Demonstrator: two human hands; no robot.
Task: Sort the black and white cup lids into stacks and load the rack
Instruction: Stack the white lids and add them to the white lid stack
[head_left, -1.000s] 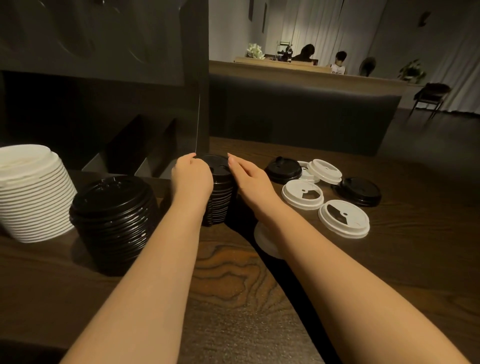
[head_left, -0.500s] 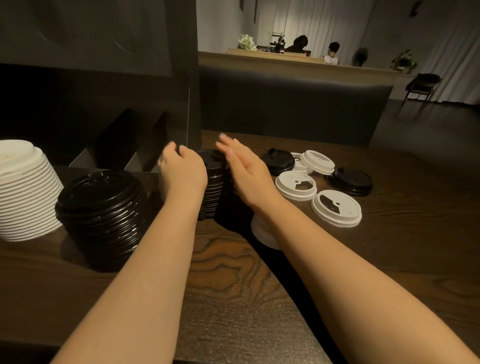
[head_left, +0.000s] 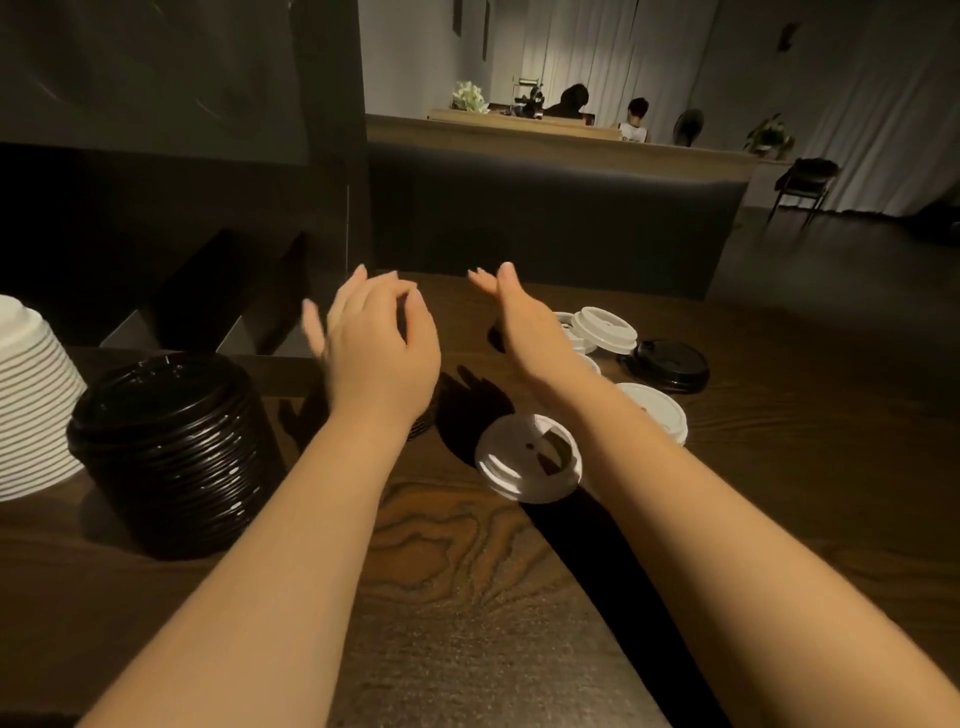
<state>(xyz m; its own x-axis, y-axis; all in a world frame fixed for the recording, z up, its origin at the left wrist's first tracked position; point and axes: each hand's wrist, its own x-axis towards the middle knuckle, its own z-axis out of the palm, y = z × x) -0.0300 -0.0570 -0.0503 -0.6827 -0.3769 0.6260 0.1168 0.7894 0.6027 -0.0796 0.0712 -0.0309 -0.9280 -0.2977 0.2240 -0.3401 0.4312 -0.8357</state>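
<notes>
Two hands hover mid-frame above the wooden table (head_left: 457, 566), holding nothing: the left hand (head_left: 376, 345) has loosely spread fingers (slightly blurred), the right hand (head_left: 524, 319) is flat and straight-fingered. At left stand a black lid stack (head_left: 171, 452) and a white lid stack (head_left: 31, 400). One white lid (head_left: 527, 457) lies at centre; loose lids (head_left: 660, 364) sit at right.

Lid stacks (head_left: 171, 447) on wooden table (head_left: 457, 582)
</notes>
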